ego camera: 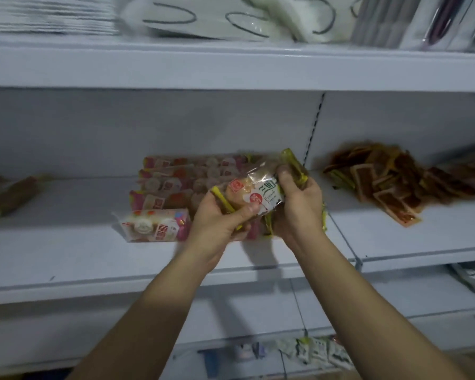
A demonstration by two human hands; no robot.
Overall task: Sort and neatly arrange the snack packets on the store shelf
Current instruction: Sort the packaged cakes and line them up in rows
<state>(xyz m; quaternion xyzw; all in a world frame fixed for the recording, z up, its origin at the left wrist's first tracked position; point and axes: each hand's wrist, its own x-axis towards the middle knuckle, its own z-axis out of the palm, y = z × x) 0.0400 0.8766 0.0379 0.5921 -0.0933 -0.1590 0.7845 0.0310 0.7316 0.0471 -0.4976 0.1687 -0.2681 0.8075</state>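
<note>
Two ends of a clear bread packet (254,192) are gripped, one by the left hand (220,219) and one by the right hand (299,200), apparently so it is squared beside the pink packets (159,204) on the shelf (66,259).

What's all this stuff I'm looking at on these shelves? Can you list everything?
yellow-edged snack packet: one, clear with a bun inside and green "French" print, held above the middle shelf
pink snack packets: several in rows, pink and white, middle shelf behind the hands; the front one lies nearest the edge
brown snack packets: a loose heap, brown and orange, middle shelf at right
brownish packet: at least one, blurred, far left of the middle shelf
white bags with dark handles: several, top shelf
packets on the bottom shelf: several, white and green, blurred
shelves: white metal
left hand: grips the packet's left end
right hand: grips its right end
</note>
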